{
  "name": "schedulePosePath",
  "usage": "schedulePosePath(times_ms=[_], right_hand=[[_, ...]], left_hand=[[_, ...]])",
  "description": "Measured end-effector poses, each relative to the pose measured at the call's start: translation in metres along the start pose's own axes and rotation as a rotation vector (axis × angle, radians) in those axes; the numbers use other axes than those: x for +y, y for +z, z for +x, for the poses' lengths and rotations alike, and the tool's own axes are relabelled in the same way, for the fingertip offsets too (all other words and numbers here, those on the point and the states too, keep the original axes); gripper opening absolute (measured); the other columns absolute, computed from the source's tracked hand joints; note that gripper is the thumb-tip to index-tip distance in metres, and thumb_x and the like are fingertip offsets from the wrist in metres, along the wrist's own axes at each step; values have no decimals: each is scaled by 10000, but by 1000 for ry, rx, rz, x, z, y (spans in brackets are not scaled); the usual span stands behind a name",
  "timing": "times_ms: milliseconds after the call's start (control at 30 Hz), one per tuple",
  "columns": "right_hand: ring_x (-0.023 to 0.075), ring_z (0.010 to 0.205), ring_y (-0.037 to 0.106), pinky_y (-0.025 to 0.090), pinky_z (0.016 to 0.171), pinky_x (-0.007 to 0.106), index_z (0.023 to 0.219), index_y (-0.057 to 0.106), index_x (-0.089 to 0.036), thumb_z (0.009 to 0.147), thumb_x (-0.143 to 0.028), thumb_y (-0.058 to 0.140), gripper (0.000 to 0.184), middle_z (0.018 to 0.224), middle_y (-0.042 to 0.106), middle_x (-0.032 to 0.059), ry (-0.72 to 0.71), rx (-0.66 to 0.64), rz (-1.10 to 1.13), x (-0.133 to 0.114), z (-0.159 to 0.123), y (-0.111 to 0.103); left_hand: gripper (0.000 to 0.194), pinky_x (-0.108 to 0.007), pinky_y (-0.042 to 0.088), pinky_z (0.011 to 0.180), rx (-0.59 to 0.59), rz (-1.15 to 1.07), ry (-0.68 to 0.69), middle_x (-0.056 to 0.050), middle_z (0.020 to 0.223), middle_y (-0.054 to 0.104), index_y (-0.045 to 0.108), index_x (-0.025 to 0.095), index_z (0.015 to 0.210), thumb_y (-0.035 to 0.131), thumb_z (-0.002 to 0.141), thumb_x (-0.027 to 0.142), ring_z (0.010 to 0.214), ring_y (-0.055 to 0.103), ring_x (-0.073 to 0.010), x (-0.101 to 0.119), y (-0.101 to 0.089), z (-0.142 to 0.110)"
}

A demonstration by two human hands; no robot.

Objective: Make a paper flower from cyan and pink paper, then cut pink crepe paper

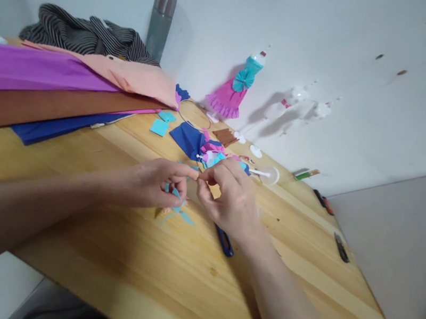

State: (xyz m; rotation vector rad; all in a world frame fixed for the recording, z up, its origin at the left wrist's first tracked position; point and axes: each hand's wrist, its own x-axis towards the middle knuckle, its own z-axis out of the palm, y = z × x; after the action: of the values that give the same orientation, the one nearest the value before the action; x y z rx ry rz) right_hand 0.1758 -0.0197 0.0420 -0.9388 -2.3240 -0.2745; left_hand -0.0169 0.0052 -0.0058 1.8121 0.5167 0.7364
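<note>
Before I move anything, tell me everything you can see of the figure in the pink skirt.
The figure wears a turquoise top, a pink skirt with a ruffled hem, and a pleated, round turquoise bow at the waist; the outfit looks like crepe paper. Its upper end is white with a small red patch. It stands near the wall on a pale base, partly hidden by the skirt, on the wooden table. Neither hand touches it.
</note>
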Motion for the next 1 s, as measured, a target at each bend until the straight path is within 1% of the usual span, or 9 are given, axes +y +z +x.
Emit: schedulePosePath(times_ms=[167, 267, 433, 500, 600, 700, 733, 867, 1000], right_hand=[[178, 646, 483, 398, 584, 299, 721, 542, -208, 805, -93, 490, 151, 635, 515, 19, -36, 21, -41, 3, -2, 4], [175, 648, 486, 399, 587, 297, 713, 536, -210, 822, -101, 491, 161, 642, 524, 22, -26, 40, -62, 4, -3, 5], [160, 625, 520, 409, 591, 301, 739, 587, -198, 870, -167, 535, 145, 641, 554, 16, 129, 80, 168, 3, -2, 1], [161, 617, 534, 420, 610, 314, 742, 608, -200, 870, -183, 552, 141, 622, 556, 10, 147, 99, 225, 4, -2, -3], [182, 669, 551, 431, 647, 346, 854, 655, -206, 853, -163, 553, 110, 689, 608, 35, 12, 123, 139, 5, -4, -5], [197, 703, 554, 429, 648, 358, 948, 664, -207, 828, -152, 581, 156, 770, 650, 62, -110, 138, 16, 4, -6, -2], [197, 699, 556, 430, 647, 357, 933, 662, -205, 826, -150, 590, 140, 760, 649, 61, -98, 157, 1, 3, -6, -1], [176, 641, 543, 431, 637, 339, 781, 611, -206, 844, -143, 585, 92, 648, 587, 24, 76, 257, -15, -1, -4, 5], [161, 594, 507, 421, 600, 325, 726, 571, -199, 836, -159, 612, 124, 618, 567, 13, 63, 278, -81, -2, -3, 9]], left_hand=[[478, -225, 497, 518, -39, -213, -119, 21, 711, 636, 572, 186, 1193, 638, 719, 183, 531, 601, -109, 10, -1, 1], [532, -221, 502, 481, -26, -296, -170, 27, 706, 624, 559, 179, 1219, 675, 700, 192, 509, 596, -106, 14, -1, 2], [611, -222, 491, 443, -51, -320, -176, 19, 733, 627, 519, 177, 1296, 684, 708, 200, 472, 598, -103, 14, -1, 3], [657, -216, 486, 442, -46, -315, -179, 27, 724, 618, 485, 173, 1333, 678, 705, 187, 468, 592, -98, 15, -2, 3], [745, -197, 472, 443, -10, -322, -191, 46, 703, 605, 398, 192, 1410, 655, 711, 153, 466, 588, -89, 17, -4, 4], [791, -189, 473, 460, 9, -331, -195, 51, 708, 608, 348, 222, 1446, 640, 718, 125, 481, 591, -83, 17, -7, 4], [795, -189, 474, 463, 4, -333, -184, 49, 713, 609, 341, 230, 1452, 640, 723, 124, 483, 590, -81, 16, -8, 4], [810, -185, 471, 459, -41, -328, -142, 45, 728, 598, 289, 253, 1479, 652, 760, 163, 479, 581, -73, 14, -7, 3], [857, -193, 484, 477, -95, -319, -152, 48, 739, 574, 213, 252, 1506, 652, 773, 177, 508, 582, -75, 15, -4, 2]])
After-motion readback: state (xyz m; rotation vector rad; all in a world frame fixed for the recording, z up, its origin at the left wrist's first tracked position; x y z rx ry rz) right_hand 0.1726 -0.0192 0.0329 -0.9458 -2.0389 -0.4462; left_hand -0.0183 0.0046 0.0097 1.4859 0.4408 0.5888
